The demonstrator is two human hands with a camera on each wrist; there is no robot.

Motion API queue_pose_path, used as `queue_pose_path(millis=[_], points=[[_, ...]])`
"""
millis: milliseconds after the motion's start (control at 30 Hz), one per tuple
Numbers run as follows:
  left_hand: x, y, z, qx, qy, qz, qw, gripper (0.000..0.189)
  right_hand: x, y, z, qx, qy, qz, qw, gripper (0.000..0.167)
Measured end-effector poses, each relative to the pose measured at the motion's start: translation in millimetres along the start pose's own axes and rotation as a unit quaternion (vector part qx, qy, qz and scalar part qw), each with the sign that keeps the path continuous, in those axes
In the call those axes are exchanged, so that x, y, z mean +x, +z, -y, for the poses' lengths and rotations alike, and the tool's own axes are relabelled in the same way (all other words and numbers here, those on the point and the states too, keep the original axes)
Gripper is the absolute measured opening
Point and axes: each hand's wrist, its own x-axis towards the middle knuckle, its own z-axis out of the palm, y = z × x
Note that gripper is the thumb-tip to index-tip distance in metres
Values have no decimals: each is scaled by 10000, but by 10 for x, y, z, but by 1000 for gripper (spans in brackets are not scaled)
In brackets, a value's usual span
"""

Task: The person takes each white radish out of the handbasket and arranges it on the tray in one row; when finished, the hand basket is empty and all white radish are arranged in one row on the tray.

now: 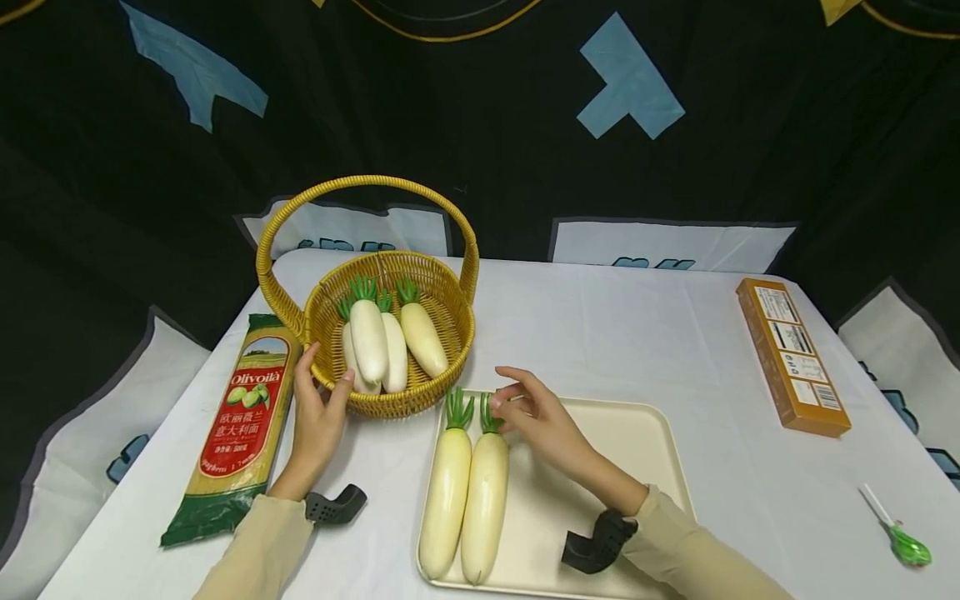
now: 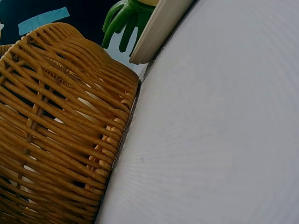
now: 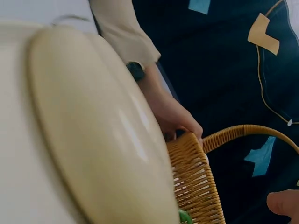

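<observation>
My left hand (image 1: 318, 417) holds the near left rim of a yellow wicker basket (image 1: 397, 406), thumb at the rim and fingers along its side. Several white radishes (image 1: 367, 337) with green tops lie inside it. Two longer pale radishes (image 1: 447, 500) lie side by side on a cream tray (image 1: 600, 500), leaves toward the basket. My right hand (image 1: 543, 425) hovers over the leaves of the right-hand radish (image 1: 486, 508), fingers loosely bent, fingertips overlapping the leaf tips. In the right wrist view its thumb (image 3: 284, 203) shows apart from that radish (image 3: 103, 130).
Left of the basket lies a red and green spaghetti packet (image 1: 240, 417). A brown box (image 1: 795, 358) is at the far right, with a green lollipop (image 1: 907, 546) nearer the front. A black curtain (image 1: 510, 125) hangs behind the white table (image 1: 637, 333).
</observation>
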Motion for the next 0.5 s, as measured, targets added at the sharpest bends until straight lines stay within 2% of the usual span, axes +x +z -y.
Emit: queue_pose_path(millis=[233, 500], points=[[-10, 3, -17, 124, -26, -43, 9999, 64, 343, 70, 94, 514, 69, -146, 9986, 44], [-32, -1, -66, 72, -37, -19, 10000, 64, 721, 154, 97, 1344, -45, -200, 9907, 45]])
